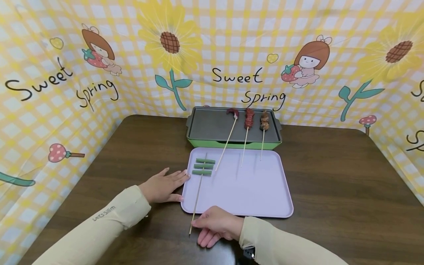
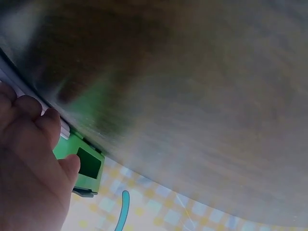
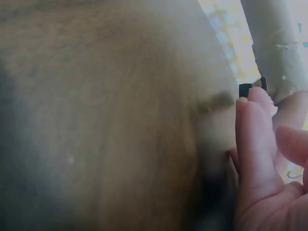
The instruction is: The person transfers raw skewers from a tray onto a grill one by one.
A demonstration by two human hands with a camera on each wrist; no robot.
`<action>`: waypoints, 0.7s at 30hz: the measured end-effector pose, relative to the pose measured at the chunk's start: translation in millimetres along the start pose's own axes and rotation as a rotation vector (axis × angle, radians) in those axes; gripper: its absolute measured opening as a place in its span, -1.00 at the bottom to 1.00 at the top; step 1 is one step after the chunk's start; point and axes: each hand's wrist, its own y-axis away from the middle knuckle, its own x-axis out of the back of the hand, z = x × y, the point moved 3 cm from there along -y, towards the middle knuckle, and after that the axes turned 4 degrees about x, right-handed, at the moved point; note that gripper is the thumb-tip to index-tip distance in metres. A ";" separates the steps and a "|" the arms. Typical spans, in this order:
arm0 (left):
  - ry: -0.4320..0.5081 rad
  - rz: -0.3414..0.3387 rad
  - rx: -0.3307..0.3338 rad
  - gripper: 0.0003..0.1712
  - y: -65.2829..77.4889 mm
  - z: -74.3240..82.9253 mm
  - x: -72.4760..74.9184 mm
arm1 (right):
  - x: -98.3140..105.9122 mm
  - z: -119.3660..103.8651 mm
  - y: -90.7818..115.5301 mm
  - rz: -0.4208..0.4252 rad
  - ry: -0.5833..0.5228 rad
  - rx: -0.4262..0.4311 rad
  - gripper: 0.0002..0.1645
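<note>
My right hand [image 1: 218,226], at the tray's near edge, pinches the lower end of a thin skewer [image 1: 197,200] between thumb and finger. Three green vegetable sticks [image 1: 202,166] are threaded crosswise on its upper part, over the left side of a pale purple tray [image 1: 255,191]. Fingers spread, my left hand [image 1: 163,187] lies at the tray's left edge, fingertips right at the rim. The left wrist view catches this hand [image 2: 29,144] beside the green grill side [image 2: 72,149]. In the right wrist view, the right hand [image 3: 262,163] appears without the skewer in sight.
Behind the tray stands a green grill [image 1: 232,144] with a dark plate [image 1: 208,125]. On it lie a dark red curled piece [image 1: 233,113], a red meat skewer [image 1: 249,118] and a brown skewer [image 1: 264,121], sticks pointing over the tray. Checked cloth [image 1: 218,44] surrounds the brown table [image 1: 331,184].
</note>
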 end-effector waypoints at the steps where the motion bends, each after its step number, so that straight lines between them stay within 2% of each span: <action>1: 0.000 0.001 -0.001 -0.17 0.0 0.4 0.5 | -1.8 -0.1 -0.5 0.011 -0.006 0.006 -0.76; 8: -0.012 0.007 -0.006 -0.18 0.5 2.1 3.7 | -8.5 -1.0 -3.8 0.062 -0.056 0.032 -0.81; 21: -0.006 -0.005 0.000 -0.19 0.3 2.9 3.7 | -14.7 -1.9 -6.8 0.061 -0.035 0.042 -0.78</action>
